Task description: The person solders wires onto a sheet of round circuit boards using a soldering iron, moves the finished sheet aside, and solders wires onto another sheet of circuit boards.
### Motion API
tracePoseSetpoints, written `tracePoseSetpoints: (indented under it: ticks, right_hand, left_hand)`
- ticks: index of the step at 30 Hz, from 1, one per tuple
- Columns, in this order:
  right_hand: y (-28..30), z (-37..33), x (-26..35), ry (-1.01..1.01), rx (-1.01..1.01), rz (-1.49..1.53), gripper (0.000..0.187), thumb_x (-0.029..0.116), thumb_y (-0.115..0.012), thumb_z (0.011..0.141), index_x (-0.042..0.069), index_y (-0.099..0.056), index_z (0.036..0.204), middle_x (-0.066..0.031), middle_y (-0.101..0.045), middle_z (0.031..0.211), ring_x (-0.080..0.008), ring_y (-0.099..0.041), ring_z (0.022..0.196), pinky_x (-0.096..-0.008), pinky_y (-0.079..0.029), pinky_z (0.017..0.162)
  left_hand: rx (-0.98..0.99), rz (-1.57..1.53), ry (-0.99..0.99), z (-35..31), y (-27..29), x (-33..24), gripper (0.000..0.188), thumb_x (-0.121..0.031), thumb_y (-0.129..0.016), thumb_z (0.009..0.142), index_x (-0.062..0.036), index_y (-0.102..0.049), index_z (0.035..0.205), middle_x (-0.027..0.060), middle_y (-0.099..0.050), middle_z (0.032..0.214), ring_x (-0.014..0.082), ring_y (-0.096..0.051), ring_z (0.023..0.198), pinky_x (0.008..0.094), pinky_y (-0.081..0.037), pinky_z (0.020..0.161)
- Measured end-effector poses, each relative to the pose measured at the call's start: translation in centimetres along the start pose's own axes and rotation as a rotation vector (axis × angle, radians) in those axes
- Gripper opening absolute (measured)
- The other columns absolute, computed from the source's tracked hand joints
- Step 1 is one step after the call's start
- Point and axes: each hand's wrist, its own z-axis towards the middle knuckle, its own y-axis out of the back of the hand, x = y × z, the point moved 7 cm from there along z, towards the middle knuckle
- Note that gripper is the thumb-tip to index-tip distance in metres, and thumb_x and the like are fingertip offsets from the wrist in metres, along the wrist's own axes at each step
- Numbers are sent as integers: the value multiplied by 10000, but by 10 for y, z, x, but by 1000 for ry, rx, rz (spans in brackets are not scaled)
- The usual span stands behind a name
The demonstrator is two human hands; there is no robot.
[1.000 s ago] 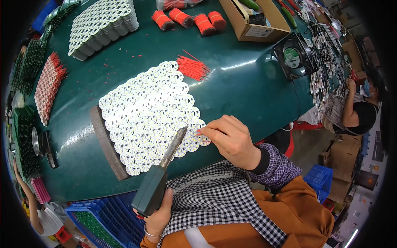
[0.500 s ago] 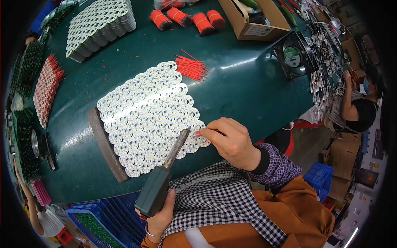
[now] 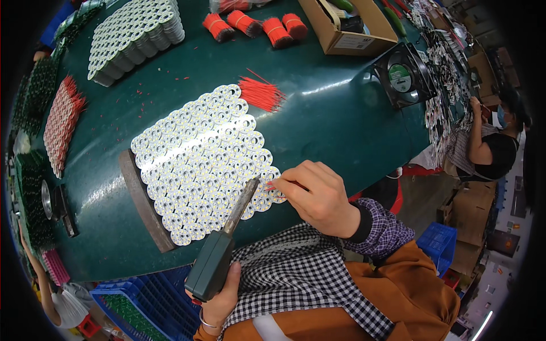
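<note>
An open brown cardboard box [image 3: 348, 27] stands at the far edge of my green table [image 3: 318, 119], with a pale label [image 3: 354, 41] stuck on its near side wall. Just to its right, the black square fan [image 3: 405, 75] carries a round green-and-white label [image 3: 400, 74] on its hub. Off the table on the right, brown cardboard cartons [image 3: 472, 207] stand stacked on the floor beside a blue plastic crate [image 3: 438, 244]. I see no screens or signs

Black fan [image 3: 402, 75], cardboard box [image 3: 341, 35]
</note>
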Motion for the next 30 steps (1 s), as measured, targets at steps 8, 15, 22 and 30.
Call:
tracePoseSetpoints:
  ticks: [8,15,22,30]
  right_hand:
    - [-1,-3,-2,-26,-35,71,309,-84,-725,701,-13,-724,1002,-87,-647,910,-223,-607,752,-315,-499,597]
    - [-1,-3,-3,-26,-35,87,312,-94,-722,701,-25,-716,1005,-97,-644,919,-232,-609,753,-318,-509,605]
    - [-1,-4,-3,-31,-33,92,300,-94,-710,717,-28,-708,1010,-106,-641,927,-237,-613,756,-320,-512,611]
    - [3,-1,-1,-7,-23,95,263,-75,-685,738,-23,-702,996,-99,-647,916,-236,-604,745,-324,-502,605]
  left_hand:
    - [4,74,-53,2,0,-6,468,4,-805,846,20,-655,1289,141,-710,1204,206,-680,1090,343,-537,954]
    - [22,105,-59,2,-2,0,449,-9,-813,849,23,-663,1271,131,-717,1167,198,-691,1022,341,-555,904]
    - [-2,61,-65,2,-2,-1,414,-1,-806,855,28,-675,1247,126,-718,1147,186,-684,1002,321,-554,873]
    - [-7,50,-30,1,-2,3,404,12,-801,855,30,-678,1239,122,-719,1133,181,-682,997,318,-552,867]
